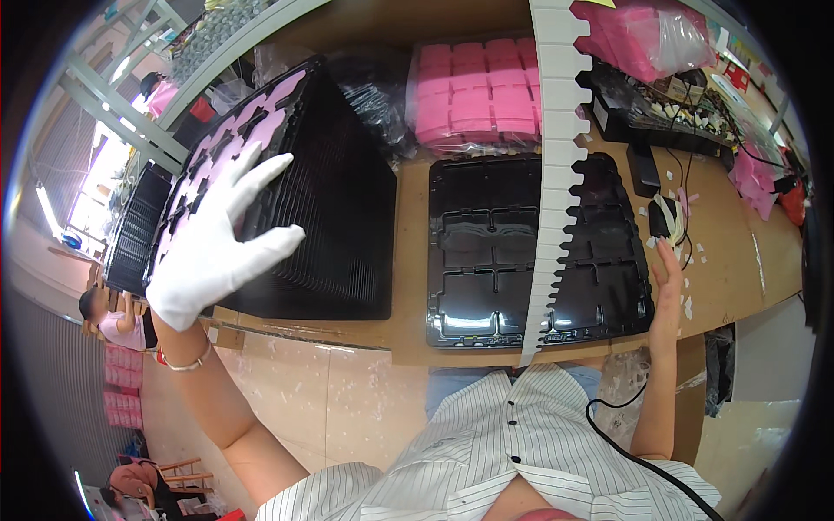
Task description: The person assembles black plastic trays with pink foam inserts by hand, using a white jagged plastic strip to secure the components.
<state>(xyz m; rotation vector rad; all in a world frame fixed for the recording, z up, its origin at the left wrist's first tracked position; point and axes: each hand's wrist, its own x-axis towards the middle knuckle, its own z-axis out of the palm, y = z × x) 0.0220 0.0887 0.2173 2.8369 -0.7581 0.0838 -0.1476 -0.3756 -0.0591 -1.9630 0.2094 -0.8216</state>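
Note:
My left hand [217,239], in a white glove, has its fingers spread at the near side of a tall stack of black plastic trays [339,200]. Pink foam pieces [261,108] lie on the stack's top; whether the glove touches them I cannot tell. A shallow black tray [486,243] with moulded compartments lies flat on the table in front of me. Along its right edge is my bare right hand [666,282], fingers stretched out and seen edge-on. Just beyond those fingertips lies a small black-and-whitish object [667,219] whose kind I cannot make out.
A pale notched upright [556,174] crosses the view over the tray. Behind stands a plastic-wrapped stack of pink foam [476,95]. A bin of small parts [673,113], cables and paper scraps occupy the right side of the cardboard-covered table [738,252]. Other people sit far left.

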